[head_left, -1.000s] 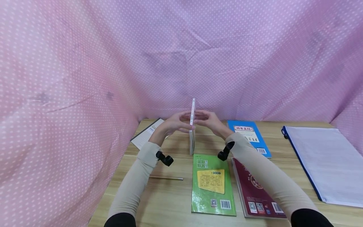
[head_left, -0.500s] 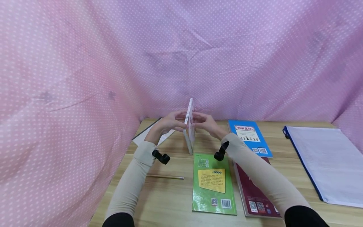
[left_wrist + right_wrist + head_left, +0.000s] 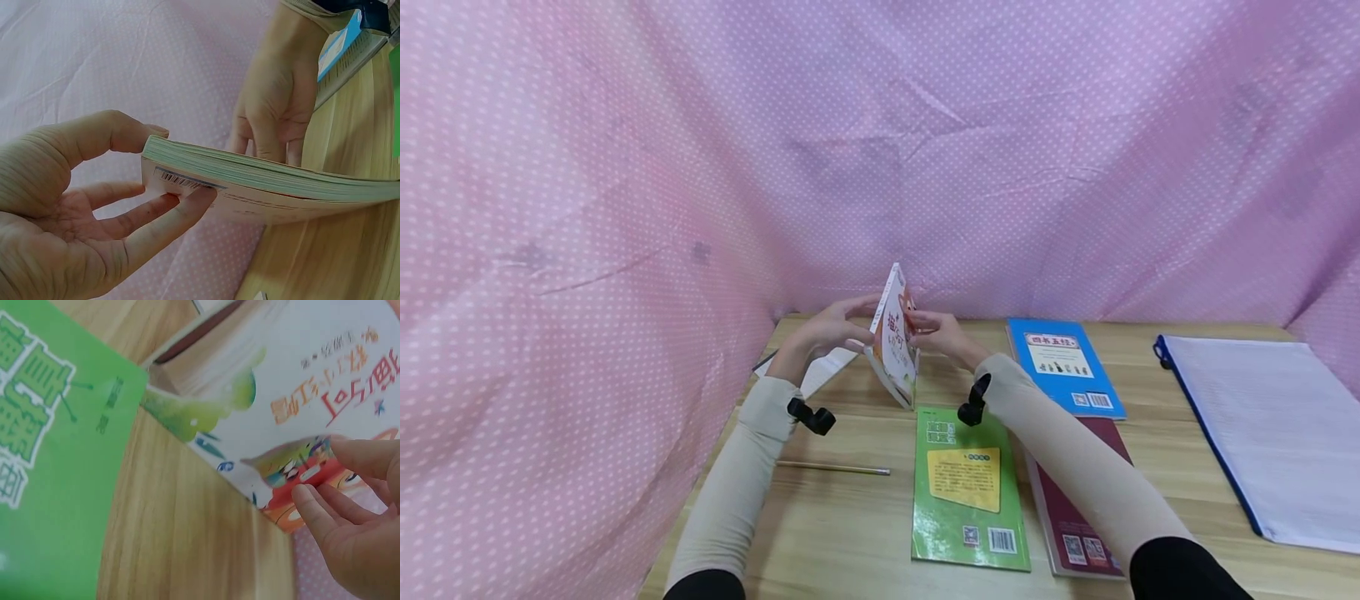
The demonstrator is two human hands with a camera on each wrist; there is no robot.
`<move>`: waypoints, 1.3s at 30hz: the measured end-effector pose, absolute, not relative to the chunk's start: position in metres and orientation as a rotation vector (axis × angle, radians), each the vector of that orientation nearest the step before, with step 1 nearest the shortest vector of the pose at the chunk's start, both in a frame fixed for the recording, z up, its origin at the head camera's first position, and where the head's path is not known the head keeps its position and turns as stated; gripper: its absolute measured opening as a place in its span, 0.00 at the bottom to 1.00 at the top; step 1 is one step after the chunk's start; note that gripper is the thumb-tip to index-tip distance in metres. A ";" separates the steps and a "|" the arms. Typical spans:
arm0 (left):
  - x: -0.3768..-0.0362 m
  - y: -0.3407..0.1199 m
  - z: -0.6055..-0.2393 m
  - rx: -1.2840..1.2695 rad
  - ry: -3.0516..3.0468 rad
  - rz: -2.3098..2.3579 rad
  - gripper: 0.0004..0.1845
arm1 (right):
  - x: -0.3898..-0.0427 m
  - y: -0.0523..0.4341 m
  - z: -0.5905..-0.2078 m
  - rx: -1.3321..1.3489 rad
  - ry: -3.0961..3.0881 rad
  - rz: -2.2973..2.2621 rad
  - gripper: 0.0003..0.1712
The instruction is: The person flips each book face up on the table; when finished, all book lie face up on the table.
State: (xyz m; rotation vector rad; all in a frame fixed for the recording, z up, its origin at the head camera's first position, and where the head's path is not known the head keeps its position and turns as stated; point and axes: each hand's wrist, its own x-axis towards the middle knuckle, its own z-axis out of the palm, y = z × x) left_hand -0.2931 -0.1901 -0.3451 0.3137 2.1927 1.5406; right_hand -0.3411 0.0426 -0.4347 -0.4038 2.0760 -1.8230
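A white picture book stands tilted to the left on the table, its lower edge near the wood and its illustrated cover facing right. My left hand holds its left edge; in the left wrist view the thumb is at the page edge and the fingers lie against the back cover by the barcode. On the other side, my right hand touches the illustrated cover with thumb and fingertips, without curling round it. A green book lies flat just in front of the picture book.
Blue and maroon books lie to the right, partly overlapping. A white zip pouch with blue trim is farther right. A pencil lies front left; a notepad is partly behind the left hand. A pink dotted curtain hangs behind.
From nearly upright, the picture book has tipped left, so its illustrated cover has come into sight. My left hand has moved left with it, and the right hand has followed slightly.
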 end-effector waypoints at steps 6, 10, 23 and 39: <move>-0.292 -0.198 -0.348 0.323 2.206 1.514 0.46 | -0.344 0.046 -0.441 -0.371 2.070 -1.746 0.38; -0.293 -0.204 -0.351 0.325 2.201 1.523 0.47 | -0.349 0.048 -0.445 -0.377 2.126 -1.665 0.37; -0.291 -0.229 -0.366 0.243 2.167 1.555 0.50 | -0.352 0.050 -0.450 -0.430 2.259 -1.447 0.36; -0.288 -0.247 -0.388 0.138 2.158 1.566 0.51 | -0.353 0.053 -0.458 -0.552 2.307 -1.343 0.40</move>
